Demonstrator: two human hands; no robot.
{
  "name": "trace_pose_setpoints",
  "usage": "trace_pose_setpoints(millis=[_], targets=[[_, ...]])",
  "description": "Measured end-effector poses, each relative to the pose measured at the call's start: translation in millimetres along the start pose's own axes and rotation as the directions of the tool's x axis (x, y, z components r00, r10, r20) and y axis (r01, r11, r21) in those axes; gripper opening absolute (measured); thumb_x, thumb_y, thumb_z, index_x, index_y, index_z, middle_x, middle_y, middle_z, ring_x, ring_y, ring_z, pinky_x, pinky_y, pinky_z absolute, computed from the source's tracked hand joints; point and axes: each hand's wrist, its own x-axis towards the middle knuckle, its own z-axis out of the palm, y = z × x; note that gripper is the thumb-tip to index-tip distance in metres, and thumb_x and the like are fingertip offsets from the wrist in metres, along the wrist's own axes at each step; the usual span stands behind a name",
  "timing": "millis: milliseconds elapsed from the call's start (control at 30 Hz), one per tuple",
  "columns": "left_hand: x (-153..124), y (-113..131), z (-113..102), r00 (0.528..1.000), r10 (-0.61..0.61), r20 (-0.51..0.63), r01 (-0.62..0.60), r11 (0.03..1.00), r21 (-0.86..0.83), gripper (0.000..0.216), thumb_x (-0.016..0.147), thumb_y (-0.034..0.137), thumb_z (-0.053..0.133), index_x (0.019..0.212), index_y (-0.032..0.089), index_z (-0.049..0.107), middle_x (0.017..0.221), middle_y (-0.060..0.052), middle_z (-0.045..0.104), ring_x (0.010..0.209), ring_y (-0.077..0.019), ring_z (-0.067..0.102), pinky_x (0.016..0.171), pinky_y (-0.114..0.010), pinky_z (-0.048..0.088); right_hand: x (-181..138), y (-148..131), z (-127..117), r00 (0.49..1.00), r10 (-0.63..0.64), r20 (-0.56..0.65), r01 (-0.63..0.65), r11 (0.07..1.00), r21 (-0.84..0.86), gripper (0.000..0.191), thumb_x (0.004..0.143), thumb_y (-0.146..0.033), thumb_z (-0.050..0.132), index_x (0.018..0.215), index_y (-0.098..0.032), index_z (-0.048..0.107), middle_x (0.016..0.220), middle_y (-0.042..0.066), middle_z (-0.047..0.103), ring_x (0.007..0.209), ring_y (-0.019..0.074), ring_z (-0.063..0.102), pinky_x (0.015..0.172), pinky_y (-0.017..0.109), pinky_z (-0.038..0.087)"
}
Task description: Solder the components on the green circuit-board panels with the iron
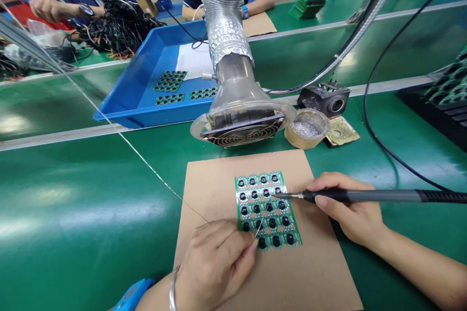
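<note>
A green circuit board panel [267, 210] with several black round parts lies on a brown cardboard sheet [211, 180]. My right hand [350, 209] is closed around a soldering iron [365, 196], whose tip touches the panel's upper right area. My left hand [215, 262] pinches a thin solder wire [146, 160]; the wire's end rises at the panel's lower middle, and the wire runs off to the upper left.
A fume extractor hose with fan mouth [241, 121] hangs just behind the cardboard. A tape roll holding metal bits [307, 129], an iron stand [324, 98] and a sponge [343, 131] sit to its right. A blue tray [146, 82] holds more panels. Two other people work across the belt.
</note>
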Motion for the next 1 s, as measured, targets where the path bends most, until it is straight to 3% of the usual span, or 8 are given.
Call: trace_pose_setpoints(millis=[267,400,533,1000], targets=[[0,-3,2,1.000,0.016,-0.005,-0.016,1.000,-0.010,0.005,0.076,0.012,0.059,0.075,0.017,0.057,0.055,0.003,0.051,0.049,-0.0084,0.042,0.047,-0.023,0.032,-5,3,-1,0.998,0.049,-0.029,-0.047,0.997,0.062,0.017,0.074,-0.011,0.059,0.085,-0.023,0.064,0.075,0.001,0.065,0.063,0.0136,0.058,0.055,0.024,0.046],[2,2,-3,1.000,-0.004,-0.014,0.004,1.000,-0.009,0.006,0.076,0.012,0.058,0.073,0.017,0.057,0.054,0.003,0.051,0.049,-0.0083,0.042,0.046,-0.023,0.032,-9,4,-5,0.969,0.232,-0.084,-0.200,0.938,0.282,0.011,0.076,-0.018,0.059,0.086,-0.023,0.064,0.069,0.000,0.059,0.044,0.0084,0.046,0.037,0.021,0.032],[12,10,-7,1.000,0.019,0.017,-0.019,1.000,-0.009,0.006,0.077,0.012,0.056,0.073,0.017,0.057,0.054,0.003,0.050,0.048,-0.0084,0.042,0.045,-0.023,0.032,-8,5,-12,0.921,0.386,-0.057,-0.340,0.867,0.365,0.009,0.078,-0.023,0.059,0.086,-0.021,0.063,0.049,-0.004,0.047,0.037,0.0077,0.036,0.033,0.021,0.024],[23,8,12,0.999,0.019,0.044,-0.018,0.999,-0.038,0.007,0.077,0.013,0.056,0.072,0.017,0.057,0.057,0.003,0.056,0.051,-0.0087,0.048,0.048,-0.023,0.035,-11,9,-13,0.966,0.232,-0.112,-0.213,0.964,0.160,0.008,0.076,-0.017,0.056,0.081,-0.022,0.061,0.046,-0.005,0.045,0.034,0.0080,0.036,0.031,0.022,0.024]])
